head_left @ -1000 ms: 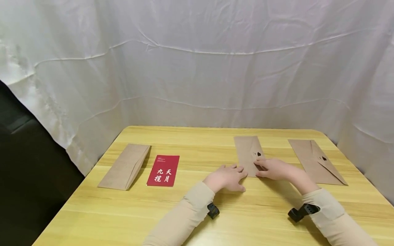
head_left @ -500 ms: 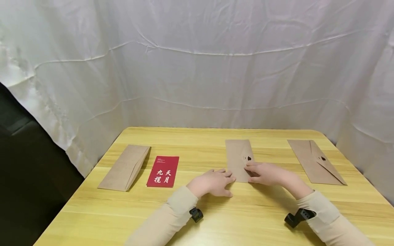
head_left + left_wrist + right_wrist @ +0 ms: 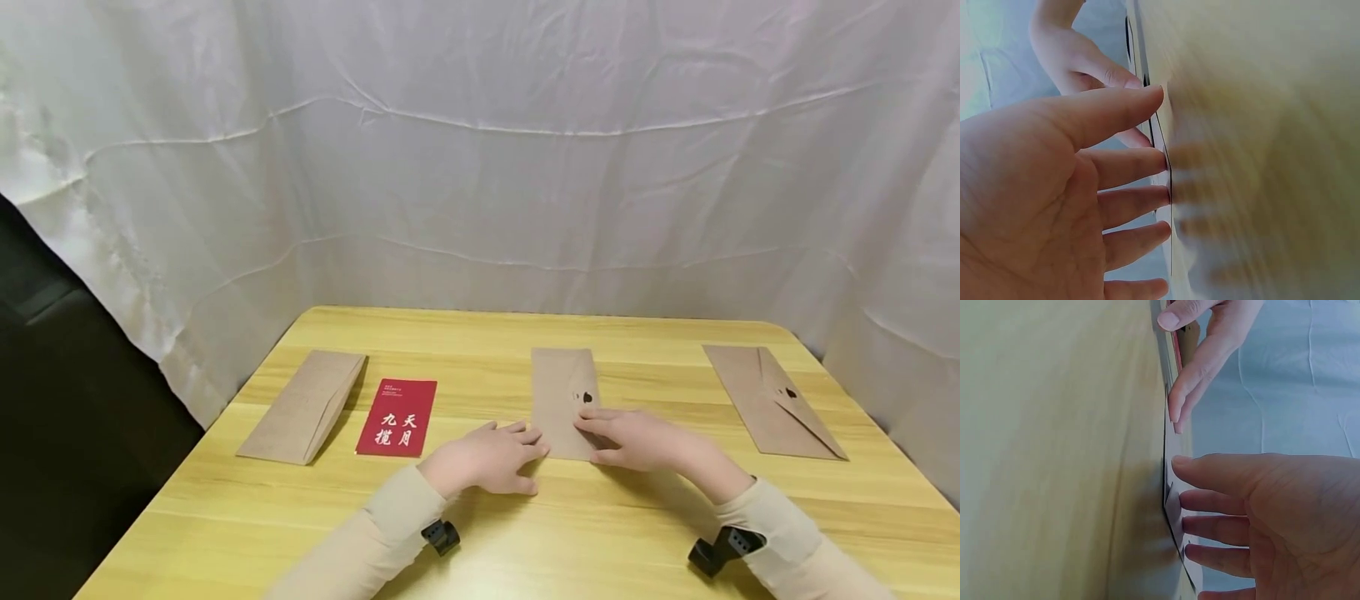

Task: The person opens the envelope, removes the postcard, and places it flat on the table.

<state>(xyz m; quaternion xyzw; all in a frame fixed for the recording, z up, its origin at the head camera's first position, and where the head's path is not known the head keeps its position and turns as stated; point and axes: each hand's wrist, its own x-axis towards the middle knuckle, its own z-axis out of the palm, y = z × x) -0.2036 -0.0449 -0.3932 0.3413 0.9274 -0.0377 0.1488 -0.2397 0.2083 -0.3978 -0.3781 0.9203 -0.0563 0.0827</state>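
A brown paper envelope [image 3: 558, 392] with a small dark heart-shaped mark lies flat near the middle of the table. My left hand [image 3: 491, 460] has its fingertips at the envelope's left edge, fingers extended, the thumb near the tabletop. From the other side my right hand [image 3: 637, 440] presses its fingertips on the envelope's near right part, just below the mark. In the right wrist view, the fingers of that right hand [image 3: 1297, 515] reach straight to the thin paper. The left wrist view shows the left hand [image 3: 1041, 181] with spread fingers along the paper's edge.
A red card [image 3: 397, 418] with white characters lies left of the hands. Beyond it sits another brown envelope [image 3: 303, 408], its flap side slightly raised. A third envelope [image 3: 772, 404] with a dark mark lies at the right. Pale curtains [image 3: 480, 183] hang around the wooden table [image 3: 225, 525].
Both hands have slid left and slightly nearer, and the middle envelope has moved with them, turning more upright. The red card and the two outer envelopes stay in place.
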